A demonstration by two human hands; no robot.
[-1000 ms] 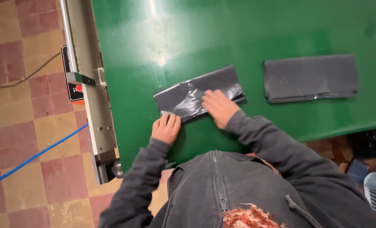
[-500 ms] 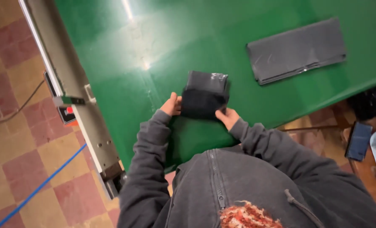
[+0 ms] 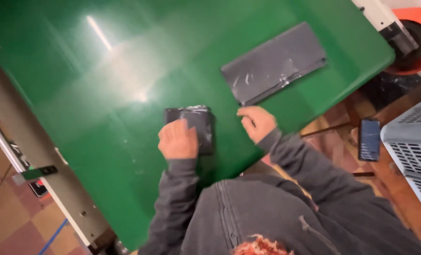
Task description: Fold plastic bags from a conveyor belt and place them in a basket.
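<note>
- My left hand (image 3: pixel 177 140) lies flat, palm down and fingers loosely together, pressing on the folded dark plastic bag (image 3: pixel 197 126); it grasps nothing, only bears on the bag's left half.
- The folded bag is a small, nearly square packet lying on the green table (image 3: pixel 101 94) near its front edge, with a shiny crease along its top.
- My right hand (image 3: pixel 256 123) rests on the table just beside the packet, apart from it, fingers curled loosely and holding nothing.
- A second dark bag (image 3: pixel 274 63), flat and long, lies farther up the table to the right, well apart from both hands.
- A phone (image 3: pixel 369 139) lies on the wooden surface beyond the table's right edge, beside a grey crate (image 3: pixel 416 141).
</note>
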